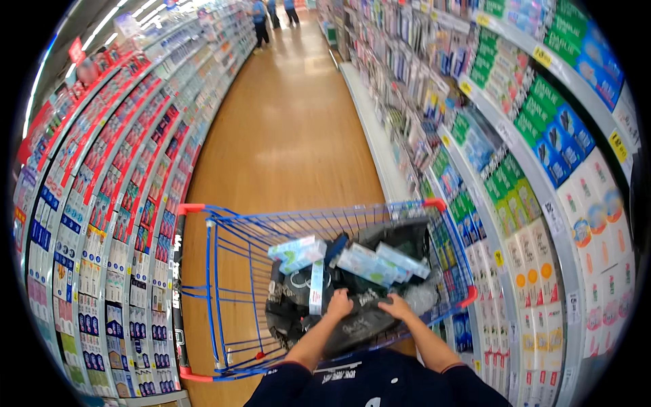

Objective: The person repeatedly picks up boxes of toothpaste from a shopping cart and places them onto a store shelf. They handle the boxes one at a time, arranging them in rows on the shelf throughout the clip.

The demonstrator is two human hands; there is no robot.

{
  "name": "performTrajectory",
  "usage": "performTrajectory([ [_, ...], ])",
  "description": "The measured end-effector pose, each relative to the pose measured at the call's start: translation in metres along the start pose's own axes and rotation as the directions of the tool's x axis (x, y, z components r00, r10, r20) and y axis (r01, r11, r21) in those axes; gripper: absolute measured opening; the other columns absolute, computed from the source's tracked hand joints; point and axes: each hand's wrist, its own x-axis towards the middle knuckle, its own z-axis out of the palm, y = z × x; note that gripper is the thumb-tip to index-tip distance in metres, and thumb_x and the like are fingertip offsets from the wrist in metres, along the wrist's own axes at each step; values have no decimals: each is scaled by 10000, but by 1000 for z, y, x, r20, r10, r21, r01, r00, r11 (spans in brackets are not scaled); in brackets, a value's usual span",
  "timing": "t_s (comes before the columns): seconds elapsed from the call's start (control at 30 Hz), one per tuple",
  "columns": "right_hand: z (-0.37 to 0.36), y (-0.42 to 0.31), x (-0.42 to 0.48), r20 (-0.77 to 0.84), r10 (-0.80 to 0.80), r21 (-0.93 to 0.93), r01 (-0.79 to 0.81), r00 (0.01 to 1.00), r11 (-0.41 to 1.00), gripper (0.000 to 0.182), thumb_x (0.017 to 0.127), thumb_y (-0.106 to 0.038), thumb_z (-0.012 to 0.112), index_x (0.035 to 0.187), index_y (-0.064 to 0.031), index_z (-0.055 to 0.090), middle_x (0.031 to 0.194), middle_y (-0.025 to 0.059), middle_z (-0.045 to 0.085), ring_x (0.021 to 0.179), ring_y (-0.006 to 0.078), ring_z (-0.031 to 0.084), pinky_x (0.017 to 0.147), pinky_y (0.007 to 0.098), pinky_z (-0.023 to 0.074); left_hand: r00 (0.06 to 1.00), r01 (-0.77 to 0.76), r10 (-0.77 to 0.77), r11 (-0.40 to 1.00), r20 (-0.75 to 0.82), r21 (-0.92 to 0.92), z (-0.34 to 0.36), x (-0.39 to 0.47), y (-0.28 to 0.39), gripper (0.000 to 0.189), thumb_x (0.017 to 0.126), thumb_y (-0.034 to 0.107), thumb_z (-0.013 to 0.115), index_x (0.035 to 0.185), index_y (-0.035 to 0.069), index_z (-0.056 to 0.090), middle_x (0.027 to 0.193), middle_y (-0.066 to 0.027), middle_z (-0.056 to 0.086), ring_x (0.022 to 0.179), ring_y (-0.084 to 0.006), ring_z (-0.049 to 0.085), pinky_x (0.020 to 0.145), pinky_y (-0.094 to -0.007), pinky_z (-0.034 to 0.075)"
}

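A black bag (363,325) fills much of the blue wire shopping cart (216,297) in front of me. My left hand (339,304) grips the bag's dark material with curled fingers, just right of an upright light-blue carton (316,287). Farther right, my right hand (396,308) also holds the bag, beside a clear plastic-wrapped bundle (421,297). Several toothpaste-style cartons (371,264) lie on the bag beyond my hands. Two more pale cartons (297,253) rest at its left. My fingertips are partly hidden in the dark folds.
Shelves of toothbrushes and oral-care packs (122,203) line the left side. On the right, shelves of boxed toothpaste (539,285) stand close to the cart's red corner bumper (468,296). A wooden-look floor (285,137) runs ahead to several people (259,23) far down the aisle.
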Motion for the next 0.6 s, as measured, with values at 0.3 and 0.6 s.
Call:
performTrajectory([
  [0.3, 1, -10, -14, -106, -58, 47, 63, 993, 997, 625, 711, -515, 626, 1145, -73, 545, 1115, 195, 570, 1045, 350, 529, 874, 391, 425, 998, -33, 33, 999, -55, -9, -1, 3, -1, 468, 739, 131, 557, 1184, 31, 452, 1191, -217, 461, 1072, -388, 470, 908, -427, 403],
  [0.6, -7, -17, -23, -102, -3, 61, 10, 995, 998, 546, 816, -491, 508, 1163, -69, 520, 1122, 180, 569, 1054, 345, 521, 884, 400, 409, 913, 17, 225, 812, -340, 584, -64, 3, -9, 705, 657, 84, 637, 1298, 62, 344, 1249, -177, 428, 1138, -345, 446, 953, -413, 363],
])
